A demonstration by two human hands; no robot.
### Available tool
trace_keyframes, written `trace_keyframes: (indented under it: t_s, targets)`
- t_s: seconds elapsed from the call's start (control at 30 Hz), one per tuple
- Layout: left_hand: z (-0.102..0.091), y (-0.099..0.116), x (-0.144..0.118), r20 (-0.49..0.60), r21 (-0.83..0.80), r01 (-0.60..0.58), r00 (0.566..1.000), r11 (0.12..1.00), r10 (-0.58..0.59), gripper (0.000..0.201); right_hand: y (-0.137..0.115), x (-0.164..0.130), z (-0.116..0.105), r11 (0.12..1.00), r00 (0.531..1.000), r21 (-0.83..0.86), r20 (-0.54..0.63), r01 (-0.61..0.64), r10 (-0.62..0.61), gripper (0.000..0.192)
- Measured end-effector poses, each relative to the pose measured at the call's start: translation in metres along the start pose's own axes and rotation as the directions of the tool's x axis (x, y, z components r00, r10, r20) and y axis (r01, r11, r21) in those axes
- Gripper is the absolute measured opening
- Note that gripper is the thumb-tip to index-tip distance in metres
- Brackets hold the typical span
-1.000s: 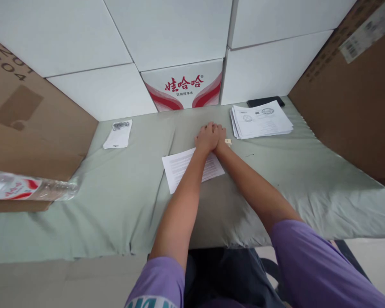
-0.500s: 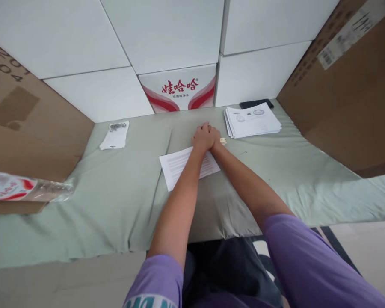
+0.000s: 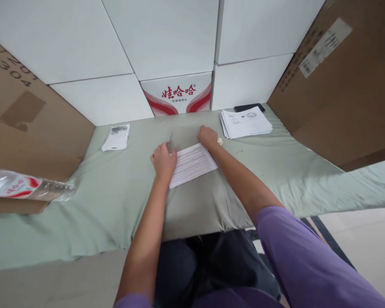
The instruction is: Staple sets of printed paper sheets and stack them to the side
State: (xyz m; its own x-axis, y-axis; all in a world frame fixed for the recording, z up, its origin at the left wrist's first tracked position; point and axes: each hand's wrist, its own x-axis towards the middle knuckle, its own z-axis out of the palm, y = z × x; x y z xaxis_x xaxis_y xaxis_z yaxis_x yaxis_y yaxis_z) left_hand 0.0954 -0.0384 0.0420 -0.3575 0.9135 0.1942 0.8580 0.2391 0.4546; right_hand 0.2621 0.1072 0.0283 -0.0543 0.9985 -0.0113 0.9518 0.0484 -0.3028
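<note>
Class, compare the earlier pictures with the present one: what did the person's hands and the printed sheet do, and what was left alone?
The hands, earlier pressed together above the sheet, have parted. The left hand moved back and left onto the printed sheet, at its left edge; the right hand rests at its far corner. The sheet now looks narrower, perhaps folded. The stack of papers, small paper with clip and bottle stayed put.

Bottle (image 3: pixel 28 188) cut off, print perhaps illegible
</note>
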Motion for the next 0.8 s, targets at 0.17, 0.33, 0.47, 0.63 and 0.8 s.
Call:
trace_keyframes:
  t_s: [0.17,0.33,0.47,0.63,0.8]
  targets:
    - [0.008,-0.041,0.003,-0.056,-0.054,0.078,0.995,0.995,-0.081,0.031,-0.001,-0.002,-0.003,1.000,1.000,-0.009,0.023,-0.017,0.017,0.037]
    - [0.014,-0.043,0.010,-0.036,-0.042,0.045,0.998,0.998,-0.046,0.030,-0.001,-0.004,-0.005,1.000,1.000,-0.023,0.010,-0.010,0.010,0.040]
    - [0.014,-0.041,0.009,-0.011,0.007,0.034,0.999,0.999,-0.034,0.028,-0.002,-0.005,-0.005,1.000,1.000,-0.030,0.010,-0.009,0.009,0.039]
    - [0.015,-0.042,0.009,-0.010,0.046,0.023,1.000,0.999,-0.023,0.026,-0.002,-0.009,-0.004,0.999,1.000,-0.035,-0.014,-0.013,0.013,0.041]
    - [0.014,-0.040,0.010,0.025,0.034,0.026,0.999,0.999,-0.027,0.024,-0.001,-0.011,-0.003,0.999,0.999,-0.043,-0.052,-0.011,0.008,0.040]
